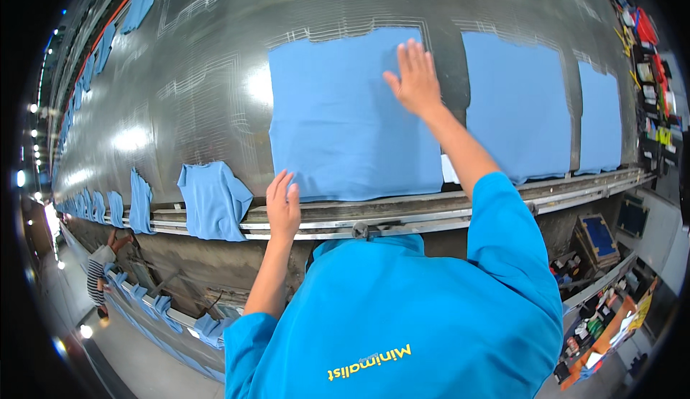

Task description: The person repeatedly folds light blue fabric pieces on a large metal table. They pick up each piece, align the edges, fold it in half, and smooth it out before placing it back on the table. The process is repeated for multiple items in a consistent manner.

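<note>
A light blue cloth panel (345,119) lies spread on the dark table top (194,97), within faint white chalk-like outlines. On its upper right part my right hand (417,79) rests flat with the fingers stretched. My left hand (283,205) is at the panel's lower left corner by the metal rail, its fingers extended and nothing held in them. Slight ripples run across the cloth near its lower edge. To the right lie a second flat blue panel (517,108) and a third, narrower-looking blue panel (599,119).
A crumpled blue garment piece (213,199) hangs over the metal rail (402,212) on the left, with several more farther along. Another person in a striped top (95,280) is at the far left. Tools and containers (658,97) crowd the right end.
</note>
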Demonstrator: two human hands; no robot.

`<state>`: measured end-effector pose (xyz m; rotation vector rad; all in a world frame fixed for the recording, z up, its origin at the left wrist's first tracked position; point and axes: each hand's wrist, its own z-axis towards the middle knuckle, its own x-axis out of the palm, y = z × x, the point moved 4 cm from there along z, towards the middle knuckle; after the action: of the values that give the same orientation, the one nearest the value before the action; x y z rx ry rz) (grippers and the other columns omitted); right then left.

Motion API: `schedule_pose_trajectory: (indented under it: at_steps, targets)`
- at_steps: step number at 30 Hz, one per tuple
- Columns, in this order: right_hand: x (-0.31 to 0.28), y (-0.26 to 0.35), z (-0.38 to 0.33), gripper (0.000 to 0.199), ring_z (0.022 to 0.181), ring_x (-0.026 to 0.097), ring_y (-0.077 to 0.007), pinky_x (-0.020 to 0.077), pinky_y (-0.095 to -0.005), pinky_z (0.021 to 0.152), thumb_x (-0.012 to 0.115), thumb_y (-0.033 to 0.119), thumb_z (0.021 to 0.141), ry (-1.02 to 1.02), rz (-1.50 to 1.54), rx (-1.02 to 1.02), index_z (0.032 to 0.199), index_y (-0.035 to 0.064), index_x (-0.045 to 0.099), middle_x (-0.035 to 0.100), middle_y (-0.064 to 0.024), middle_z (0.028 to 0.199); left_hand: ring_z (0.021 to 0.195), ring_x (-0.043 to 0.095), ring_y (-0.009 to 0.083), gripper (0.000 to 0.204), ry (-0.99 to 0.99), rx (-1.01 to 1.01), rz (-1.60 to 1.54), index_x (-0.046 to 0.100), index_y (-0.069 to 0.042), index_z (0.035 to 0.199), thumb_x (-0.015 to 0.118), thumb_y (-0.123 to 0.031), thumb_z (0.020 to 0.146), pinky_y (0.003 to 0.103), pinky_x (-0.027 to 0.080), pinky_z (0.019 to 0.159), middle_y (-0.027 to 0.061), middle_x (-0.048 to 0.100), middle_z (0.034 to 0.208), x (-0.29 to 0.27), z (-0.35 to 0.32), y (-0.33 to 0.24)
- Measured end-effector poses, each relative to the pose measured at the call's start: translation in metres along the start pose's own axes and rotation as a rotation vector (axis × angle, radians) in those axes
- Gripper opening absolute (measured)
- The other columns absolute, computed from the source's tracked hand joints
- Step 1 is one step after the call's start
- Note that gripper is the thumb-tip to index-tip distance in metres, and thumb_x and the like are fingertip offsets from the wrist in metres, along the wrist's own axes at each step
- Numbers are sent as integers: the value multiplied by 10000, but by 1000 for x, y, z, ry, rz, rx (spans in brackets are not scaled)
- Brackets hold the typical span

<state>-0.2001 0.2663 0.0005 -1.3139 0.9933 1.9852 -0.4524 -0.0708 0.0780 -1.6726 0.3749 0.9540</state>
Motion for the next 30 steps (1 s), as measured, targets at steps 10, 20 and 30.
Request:
schedule_pose_trajectory:
  at_steps: [10,20,30]
  targets:
    - [54,34,80,904,1616,127,-348,82,-504,1313,315,672,1064,181,-47,-126,1635,-26,256,196,-225,1722,1305,551,369,376,-186,-297,-43,662,28,1281,520,-270,1101,453,428,1102,223,600,1399,-11,-35,41]
    - [43,75,63,781,1606,184,-342,136,-536,1303,544,524,1029,285,84,-554,1635,79,329,241,-171,1724,916,643,197,375,-319,-403,-170,676,21,1261,700,-260,1013,333,532,839,130,659,1099,-9,33,66]
    - [24,169,-73,789,1585,257,-321,203,-507,1302,582,535,1013,696,457,-902,1578,16,395,311,-177,1691,822,675,250,321,-136,-499,-65,716,1,1079,777,-273,923,384,542,776,134,698,948,-5,129,60]
